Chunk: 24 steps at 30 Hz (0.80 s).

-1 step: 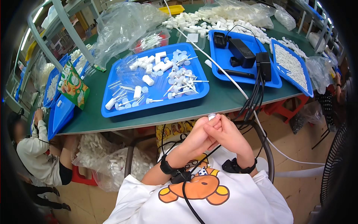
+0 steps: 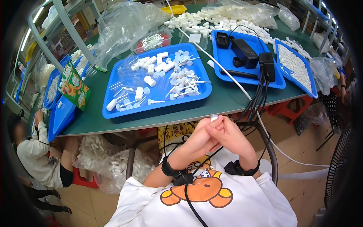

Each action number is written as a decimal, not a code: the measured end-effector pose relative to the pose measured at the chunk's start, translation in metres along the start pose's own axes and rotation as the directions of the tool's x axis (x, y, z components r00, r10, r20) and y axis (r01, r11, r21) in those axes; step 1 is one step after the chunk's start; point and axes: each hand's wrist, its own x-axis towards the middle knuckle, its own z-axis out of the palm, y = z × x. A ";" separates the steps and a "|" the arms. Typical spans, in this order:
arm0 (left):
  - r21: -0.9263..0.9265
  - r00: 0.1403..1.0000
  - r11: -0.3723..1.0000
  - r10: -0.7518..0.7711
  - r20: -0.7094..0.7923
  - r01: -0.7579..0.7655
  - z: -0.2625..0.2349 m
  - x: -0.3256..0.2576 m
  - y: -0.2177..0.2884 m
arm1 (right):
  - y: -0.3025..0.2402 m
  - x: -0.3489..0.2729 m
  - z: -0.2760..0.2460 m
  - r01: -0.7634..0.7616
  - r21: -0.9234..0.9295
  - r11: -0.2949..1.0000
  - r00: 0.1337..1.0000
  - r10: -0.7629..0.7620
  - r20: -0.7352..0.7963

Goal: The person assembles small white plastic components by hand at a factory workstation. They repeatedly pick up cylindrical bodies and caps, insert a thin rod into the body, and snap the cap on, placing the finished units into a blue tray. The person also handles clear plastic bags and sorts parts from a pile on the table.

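Just off the table's front edge, my two hands are pressed together. My left hand point(image 2: 201, 138) and my right hand point(image 2: 229, 137) are both closed, fingers overlapping, around a small white cylindrical piece point(image 2: 214, 117). Only its rounded end shows above the fingertips; the rest is hidden. Beyond them, to the left, a blue tray point(image 2: 162, 112) holds white cylindrical pieces point(image 2: 160, 67), translucent round discs, and thin white sticks, some joined to discs.
A second blue tray point(image 2: 278, 84) holds black adapters and cables; a third point(image 2: 311, 89) holds small white pieces. White cylinders point(image 2: 223, 19) are heaped at the back. A white cable point(image 2: 230, 78) crosses the green table point(image 2: 151, 122). A fan point(image 2: 340, 166) stands right; another person point(image 2: 38, 151) sits left.
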 end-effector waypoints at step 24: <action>-0.246 0.982 0.963 -0.071 0.175 0.113 -0.022 0.006 -0.019 | 0.014 -0.001 -0.048 -0.201 0.076 0.977 0.942 0.171 0.288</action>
